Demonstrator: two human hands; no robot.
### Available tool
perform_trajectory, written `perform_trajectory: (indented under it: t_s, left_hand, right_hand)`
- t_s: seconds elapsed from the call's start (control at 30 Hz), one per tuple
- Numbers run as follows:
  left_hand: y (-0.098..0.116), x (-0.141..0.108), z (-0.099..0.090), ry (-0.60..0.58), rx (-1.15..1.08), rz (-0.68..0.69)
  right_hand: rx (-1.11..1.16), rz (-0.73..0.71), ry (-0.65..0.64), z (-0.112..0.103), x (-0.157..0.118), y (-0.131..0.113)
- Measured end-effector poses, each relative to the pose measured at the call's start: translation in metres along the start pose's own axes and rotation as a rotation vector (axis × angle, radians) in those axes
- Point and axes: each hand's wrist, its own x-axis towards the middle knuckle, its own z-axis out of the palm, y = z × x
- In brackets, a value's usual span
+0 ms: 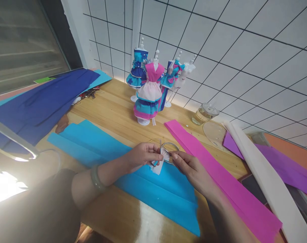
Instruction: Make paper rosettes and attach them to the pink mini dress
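Note:
In the middle of the table, my left hand (148,155) pinches a small piece of pleated white paper (156,168) with a bit of blue at its edge. The fingers of my right hand (185,162) are closed on a thin, dark, pointed item whose tip meets the white paper; its kind is too small to make out. Just behind both hands is a thin round ring (170,145), partly hidden by the fingers. Below them lies a wide sheet of blue crepe paper (153,189).
Mini dress forms in paper dresses, such as the pink one (149,91), stand by the tiled wall. Right are a glass cup (205,114), pink (219,168), white (270,175) and purple paper (287,168). Dark blue paper (42,101) and a bright lamp (6,187) are left.

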Motion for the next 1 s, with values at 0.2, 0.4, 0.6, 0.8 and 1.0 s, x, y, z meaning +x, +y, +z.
perform_trajectory:
  t_s: [0.2, 0.4, 0.6, 0.8, 1.0]
  left_hand:
    - [-0.0006, 0.0001, -0.0003, 0.0, 0.014, -0.001]
    - [-0.0011, 0.0002, -0.0007, 0.005, 0.023, -0.001]
    - [-0.0008, 0.0003, -0.0009, 0.001, 0.021, -0.004]
    - [-0.0006, 0.0002, -0.001, 0.005, 0.021, -0.005]
    - [-0.0012, 0.0005, -0.0017, 0.006, 0.019, -0.016]
  right_hand:
    - [-0.019, 0.006, 0.008, 0.0001, -0.0002, -0.0014]
    - [-0.028, -0.016, 0.022, 0.0024, 0.0004, -0.0014]
    - [-0.036, -0.006, 0.021, 0.0023, 0.0003, -0.0001]
    - [-0.065, -0.01, 0.034, 0.0026, 0.0003, -0.0007]
    - [-0.097, -0.027, 0.047, 0.0021, 0.0005, -0.0008]
